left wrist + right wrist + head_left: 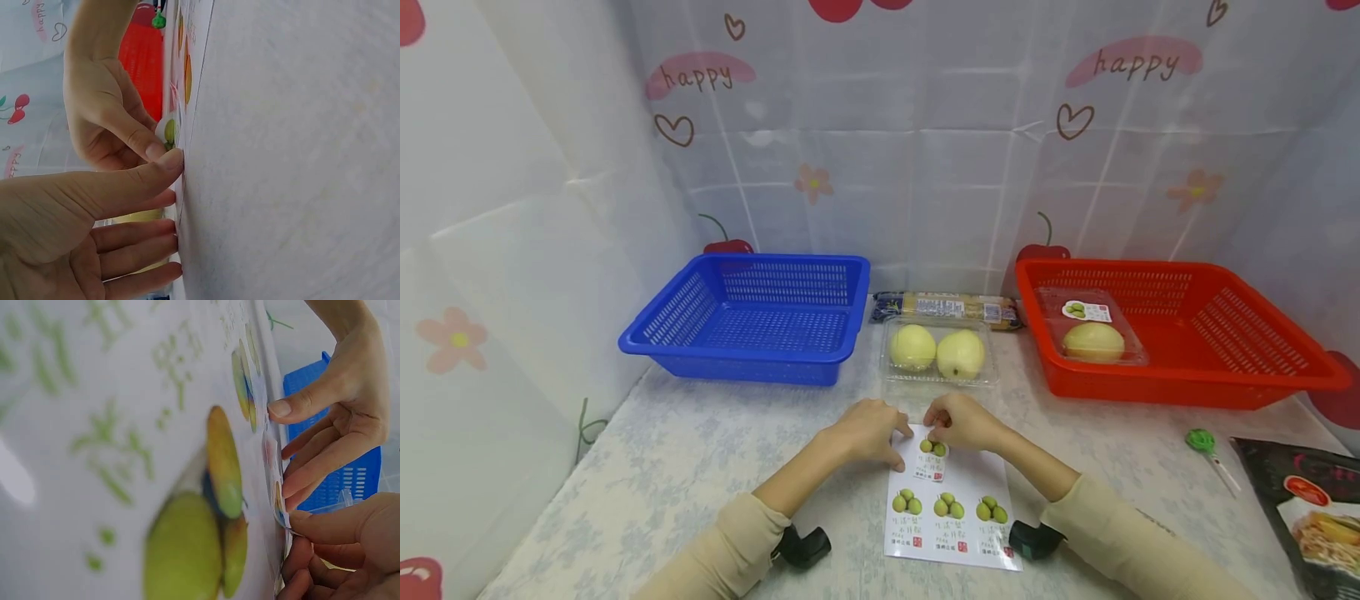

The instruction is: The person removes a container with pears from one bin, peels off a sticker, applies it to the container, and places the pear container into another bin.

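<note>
A white sheet of pear-printed stickers point(985, 467) lies flat on the table between my hands. Its upper sticker point(932, 461) is partly lifted; my right hand point(964, 422) pinches its top edge between thumb and forefinger, as the right wrist view shows from the side. My left hand point(867, 431) rests on the sheet's upper left, thumb point(170, 159) pressing the paper and the other fingers extended down to the surface. Just beyond the hands, a clear plastic box point(938, 382) holds two pale yellow-green pears point(913, 347).
A blue basket point(745, 367) stands at the back left. At the back right, a red basket point(1157, 387) holds another clear box with a stickered lid point(1086, 312). A long wrapped packet point(946, 308) lies behind the pears. Far right are a green lollipop point(1201, 441) and black food pouch point(1318, 517).
</note>
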Action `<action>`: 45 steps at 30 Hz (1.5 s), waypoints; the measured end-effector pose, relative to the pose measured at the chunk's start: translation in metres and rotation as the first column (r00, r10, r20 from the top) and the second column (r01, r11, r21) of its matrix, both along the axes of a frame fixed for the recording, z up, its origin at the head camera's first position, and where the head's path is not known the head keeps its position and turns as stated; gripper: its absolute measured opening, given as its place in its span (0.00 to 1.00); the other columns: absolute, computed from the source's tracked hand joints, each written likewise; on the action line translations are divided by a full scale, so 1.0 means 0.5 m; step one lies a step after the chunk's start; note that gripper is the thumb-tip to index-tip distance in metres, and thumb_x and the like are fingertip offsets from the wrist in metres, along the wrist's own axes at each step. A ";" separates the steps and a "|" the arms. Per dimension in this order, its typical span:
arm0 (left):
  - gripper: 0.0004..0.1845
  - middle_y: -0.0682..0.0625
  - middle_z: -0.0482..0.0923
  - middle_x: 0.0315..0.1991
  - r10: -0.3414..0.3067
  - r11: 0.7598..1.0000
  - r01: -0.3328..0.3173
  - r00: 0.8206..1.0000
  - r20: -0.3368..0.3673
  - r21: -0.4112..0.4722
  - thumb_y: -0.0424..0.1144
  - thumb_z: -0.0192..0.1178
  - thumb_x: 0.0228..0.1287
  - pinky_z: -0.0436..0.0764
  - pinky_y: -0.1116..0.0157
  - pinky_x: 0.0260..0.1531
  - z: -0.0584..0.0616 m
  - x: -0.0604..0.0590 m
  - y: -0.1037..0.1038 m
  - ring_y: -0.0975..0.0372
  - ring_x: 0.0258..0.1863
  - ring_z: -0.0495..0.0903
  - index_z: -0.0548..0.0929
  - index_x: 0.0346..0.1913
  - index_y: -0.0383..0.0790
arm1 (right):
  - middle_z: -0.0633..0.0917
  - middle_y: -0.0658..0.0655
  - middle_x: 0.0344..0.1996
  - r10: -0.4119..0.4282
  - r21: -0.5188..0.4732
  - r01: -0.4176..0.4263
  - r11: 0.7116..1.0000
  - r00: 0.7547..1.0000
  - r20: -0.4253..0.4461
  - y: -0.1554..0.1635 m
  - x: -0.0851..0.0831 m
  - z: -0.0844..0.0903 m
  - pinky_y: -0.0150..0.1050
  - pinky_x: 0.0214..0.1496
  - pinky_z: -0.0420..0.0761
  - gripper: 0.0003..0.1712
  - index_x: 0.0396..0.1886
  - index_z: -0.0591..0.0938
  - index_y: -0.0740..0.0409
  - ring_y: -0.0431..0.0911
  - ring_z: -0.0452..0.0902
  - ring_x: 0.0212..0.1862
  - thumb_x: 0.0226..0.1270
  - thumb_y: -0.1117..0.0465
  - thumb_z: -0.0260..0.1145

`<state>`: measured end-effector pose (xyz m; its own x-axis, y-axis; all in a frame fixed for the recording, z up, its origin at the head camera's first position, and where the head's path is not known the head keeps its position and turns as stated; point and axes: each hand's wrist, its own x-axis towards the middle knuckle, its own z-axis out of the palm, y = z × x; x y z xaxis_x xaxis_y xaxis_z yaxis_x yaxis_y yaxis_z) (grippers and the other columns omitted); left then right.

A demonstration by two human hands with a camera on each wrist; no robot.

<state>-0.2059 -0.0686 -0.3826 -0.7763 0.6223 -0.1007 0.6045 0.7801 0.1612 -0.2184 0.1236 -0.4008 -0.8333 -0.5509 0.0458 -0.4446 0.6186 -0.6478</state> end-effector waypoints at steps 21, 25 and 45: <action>0.27 0.51 0.80 0.54 0.008 1.000 -0.008 1.000 -0.006 0.005 0.51 0.75 0.42 0.78 0.62 0.47 0.000 -0.001 -0.002 0.53 0.50 0.79 0.86 0.47 0.42 | 0.81 0.52 0.22 0.003 -0.001 -0.003 1.000 1.000 -0.007 -0.003 0.011 0.012 0.30 0.29 0.75 0.06 0.29 0.82 0.67 0.38 0.73 0.26 0.49 0.72 0.71; 0.27 0.51 0.80 0.54 0.006 1.000 -0.006 1.000 -0.006 0.012 0.50 0.75 0.41 0.78 0.62 0.48 0.000 0.000 -0.002 0.53 0.51 0.79 0.86 0.47 0.42 | 0.81 0.52 0.22 0.019 -0.022 -0.019 1.000 1.000 0.001 -0.002 0.011 0.010 0.30 0.31 0.76 0.06 0.30 0.82 0.67 0.39 0.73 0.27 0.50 0.73 0.70; 0.26 0.52 0.82 0.51 -0.010 1.000 0.010 1.000 -0.002 0.020 0.50 0.75 0.41 0.77 0.66 0.37 0.001 -0.001 -0.002 0.63 0.34 0.77 0.86 0.47 0.45 | 0.81 0.53 0.25 0.002 -0.132 0.008 0.991 0.997 0.075 0.001 0.017 0.006 0.31 0.34 0.78 0.07 0.34 0.83 0.71 0.40 0.75 0.29 0.54 0.74 0.65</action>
